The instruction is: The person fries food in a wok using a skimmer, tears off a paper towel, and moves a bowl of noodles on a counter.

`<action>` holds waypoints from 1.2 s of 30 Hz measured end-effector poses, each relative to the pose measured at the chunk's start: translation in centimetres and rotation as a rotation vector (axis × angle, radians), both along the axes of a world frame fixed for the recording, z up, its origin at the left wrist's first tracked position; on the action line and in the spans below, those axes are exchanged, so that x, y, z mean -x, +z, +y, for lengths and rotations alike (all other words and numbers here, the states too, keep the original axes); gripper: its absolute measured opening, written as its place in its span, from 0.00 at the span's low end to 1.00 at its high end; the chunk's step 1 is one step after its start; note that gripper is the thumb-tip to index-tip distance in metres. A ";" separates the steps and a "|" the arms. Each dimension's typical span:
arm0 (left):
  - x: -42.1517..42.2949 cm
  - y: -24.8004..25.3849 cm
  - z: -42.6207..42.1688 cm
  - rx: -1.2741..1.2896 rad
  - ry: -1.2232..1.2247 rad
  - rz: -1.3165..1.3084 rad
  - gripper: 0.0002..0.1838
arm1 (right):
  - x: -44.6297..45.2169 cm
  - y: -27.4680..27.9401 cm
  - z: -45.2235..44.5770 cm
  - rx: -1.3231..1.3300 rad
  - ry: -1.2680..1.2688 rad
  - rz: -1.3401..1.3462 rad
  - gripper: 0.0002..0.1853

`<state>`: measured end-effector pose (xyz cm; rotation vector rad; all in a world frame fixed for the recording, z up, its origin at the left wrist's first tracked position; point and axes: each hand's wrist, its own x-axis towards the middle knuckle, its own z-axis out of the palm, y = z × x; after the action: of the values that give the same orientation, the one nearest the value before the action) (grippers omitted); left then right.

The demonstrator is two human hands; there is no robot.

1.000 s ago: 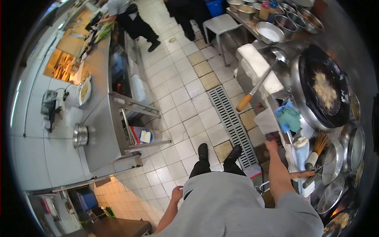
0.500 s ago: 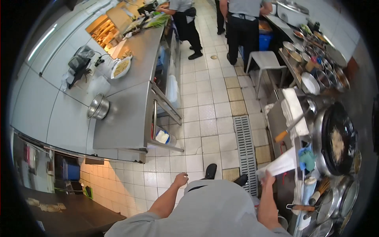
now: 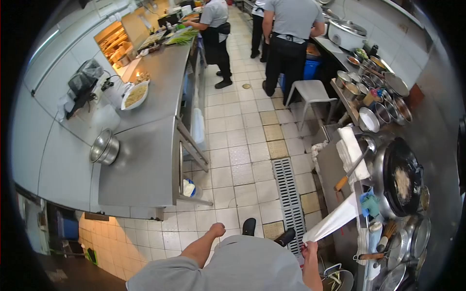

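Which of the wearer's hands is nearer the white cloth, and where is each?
Right. The right hand holds one end of the white cloth; the left hand is apart from it, left of the left shoe.

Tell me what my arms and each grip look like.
Your left sleeve is short and plain grey, matching the shirt. Both forearms are bare. Your left grip and right grip are human hands, with no gloves visible.

The steel bench (image 3: 143,167) on the left carries stacked metal bowls (image 3: 104,147), a white dish (image 3: 140,103) of pale food (image 3: 135,95) and, at its far end, long green vegetables (image 3: 183,37). On the tiled floor (image 3: 242,153), beyond a slotted drain grate (image 3: 290,199), stands a grey stool (image 3: 313,91).
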<state>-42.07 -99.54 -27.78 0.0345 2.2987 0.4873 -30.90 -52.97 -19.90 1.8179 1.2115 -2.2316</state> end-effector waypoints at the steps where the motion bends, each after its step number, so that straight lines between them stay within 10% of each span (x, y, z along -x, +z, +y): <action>1: 0.8 0.4 0.4 -0.016 -0.035 0.043 0.16 | -0.2 0.9 -0.2 -0.024 -0.017 -0.018 0.18; 17: 2.6 -1.6 0.2 -0.016 -0.083 -0.011 0.14 | -1.6 2.5 -1.9 -0.299 -0.050 0.028 0.19; 21: 2.0 -2.4 0.3 0.011 -0.139 -0.074 0.14 | -1.7 0.0 -1.5 -0.860 0.164 0.108 0.25; 30: 3.6 -5.5 -0.6 -0.205 -0.306 -0.114 0.09 | -1.9 2.6 -0.8 -0.910 0.396 -0.325 0.20; 33: 3.4 -4.5 0.7 -0.305 0.275 -0.335 0.12 | -1.8 2.1 -0.2 -0.908 0.439 -0.353 0.18; 36: 3.6 -2.3 2.0 -0.265 0.336 -0.363 0.17 | -1.7 3.4 0.1 -0.868 0.441 -0.365 0.18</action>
<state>-45.69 -97.56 -30.13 -0.2918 1.8766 0.8906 -29.21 -52.91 -16.47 1.7507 2.3916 -1.1280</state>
